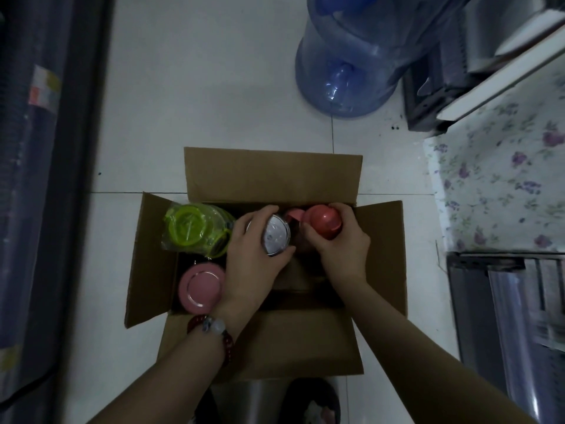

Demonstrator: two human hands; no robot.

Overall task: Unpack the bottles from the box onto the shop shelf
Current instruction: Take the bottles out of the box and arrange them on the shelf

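An open cardboard box [269,175] stands on the floor with its flaps spread. Inside at the far left is a lime-green bottle [191,229] wrapped in clear plastic. Below it stands a bottle with a pink lid [201,287]. My left hand [255,255] is closed around a bottle with a silver lid [275,237] in the middle of the box. My right hand [341,244] grips a bottle with a red domed cap [324,223] at the far right of the box. The bodies of both held bottles are hidden.
A large blue water jug [351,65] stands on the white tiled floor beyond the box. A shelf with a floral liner [501,179] is at the right, metal shelving [504,316] below it. A dark cabinet edge [46,179] runs along the left.
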